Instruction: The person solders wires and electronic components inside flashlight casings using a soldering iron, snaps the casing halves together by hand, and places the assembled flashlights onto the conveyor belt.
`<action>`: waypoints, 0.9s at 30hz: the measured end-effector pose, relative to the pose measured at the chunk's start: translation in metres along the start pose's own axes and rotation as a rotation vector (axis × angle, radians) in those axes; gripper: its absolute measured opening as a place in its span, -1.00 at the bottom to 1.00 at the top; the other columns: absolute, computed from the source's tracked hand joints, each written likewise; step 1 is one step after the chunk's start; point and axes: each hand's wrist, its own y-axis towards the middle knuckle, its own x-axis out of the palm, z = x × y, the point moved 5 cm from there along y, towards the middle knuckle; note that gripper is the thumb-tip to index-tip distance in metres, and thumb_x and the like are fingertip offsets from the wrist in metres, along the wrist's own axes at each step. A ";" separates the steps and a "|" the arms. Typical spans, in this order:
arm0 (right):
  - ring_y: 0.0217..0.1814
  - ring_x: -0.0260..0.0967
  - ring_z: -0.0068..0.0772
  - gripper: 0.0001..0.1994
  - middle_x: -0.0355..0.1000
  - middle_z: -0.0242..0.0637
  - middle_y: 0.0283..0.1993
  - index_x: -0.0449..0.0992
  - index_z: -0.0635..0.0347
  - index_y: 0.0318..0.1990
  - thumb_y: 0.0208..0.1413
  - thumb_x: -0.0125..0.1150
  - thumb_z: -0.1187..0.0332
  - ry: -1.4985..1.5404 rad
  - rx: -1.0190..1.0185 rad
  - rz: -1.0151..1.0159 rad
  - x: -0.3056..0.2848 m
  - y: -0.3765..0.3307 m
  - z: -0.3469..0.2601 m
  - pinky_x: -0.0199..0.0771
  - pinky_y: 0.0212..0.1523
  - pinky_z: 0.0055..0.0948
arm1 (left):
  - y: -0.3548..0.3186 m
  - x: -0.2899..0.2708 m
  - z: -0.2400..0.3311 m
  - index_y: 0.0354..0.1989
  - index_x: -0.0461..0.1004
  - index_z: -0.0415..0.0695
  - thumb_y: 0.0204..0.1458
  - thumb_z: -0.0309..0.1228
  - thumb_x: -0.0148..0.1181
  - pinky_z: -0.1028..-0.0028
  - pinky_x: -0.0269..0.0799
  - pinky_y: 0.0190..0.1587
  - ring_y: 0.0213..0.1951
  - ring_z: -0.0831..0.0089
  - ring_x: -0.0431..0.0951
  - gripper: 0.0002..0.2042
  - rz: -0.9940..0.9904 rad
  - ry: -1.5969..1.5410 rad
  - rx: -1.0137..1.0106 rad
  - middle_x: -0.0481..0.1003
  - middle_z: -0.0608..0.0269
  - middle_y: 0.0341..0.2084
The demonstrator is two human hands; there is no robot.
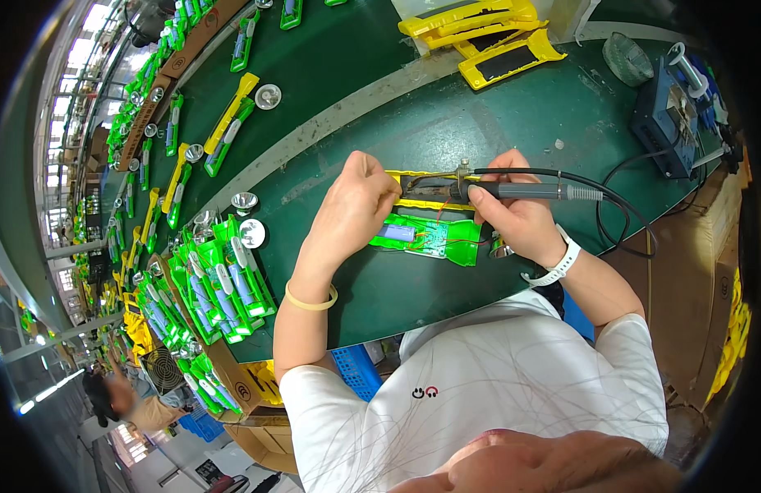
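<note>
In my right hand (520, 215) is a soldering iron (536, 191) with a black feed tube clamped along it; its front end points left over a yellow flashlight casing half (434, 205). My left hand (347, 205) is closed, its fingertips at the left end of that yellow half; the exact grip is partly hidden. Just below lies a green casing half (465, 251) with a battery cell (394, 232) and a small green circuit board (434, 238). Thin red wires run between the two halves. A shiny reflector (500, 246) sits partly under my right hand.
A blue soldering station (664, 123) with a solder spool (687, 67) stands at the right, beside a glass dish (627, 59). Yellow casings (512, 59) are stacked at the back. Green flashlight halves (224, 279) fill a box at left; more lie along a green conveyor (314, 74).
</note>
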 end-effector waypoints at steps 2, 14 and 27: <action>-0.48 0.18 -0.71 -0.75 0.27 -0.39 -0.46 0.19 0.24 -0.29 -0.01 0.17 0.43 -0.004 -0.022 0.014 -0.002 0.000 0.004 0.22 -0.50 -0.64 | 0.000 0.002 0.003 -0.47 0.45 -0.26 -0.18 -0.58 0.17 0.41 0.36 -0.33 -0.38 0.27 0.38 -0.93 -0.037 0.065 0.061 0.28 0.13 -0.43; -0.54 0.25 -0.68 -0.78 0.25 -0.38 -0.44 0.16 0.23 -0.28 0.02 0.11 0.49 0.006 -0.017 -0.022 0.003 0.002 0.005 0.28 -0.54 -0.68 | 0.006 0.005 0.009 -0.50 0.44 -0.21 -0.23 -0.59 0.18 0.38 0.37 -0.33 -0.39 0.23 0.39 -0.92 -0.142 0.196 0.071 0.27 0.15 -0.41; -0.48 0.35 -0.59 -0.82 0.33 -0.30 -0.44 0.16 0.18 -0.22 0.14 0.01 0.37 0.210 -0.101 0.177 -0.055 -0.006 -0.005 0.26 -0.61 -0.72 | 0.004 0.006 0.013 -0.52 0.42 -0.22 -0.20 -0.58 0.17 0.39 0.35 -0.35 -0.42 0.25 0.37 -0.93 -0.131 0.244 0.086 0.26 0.15 -0.44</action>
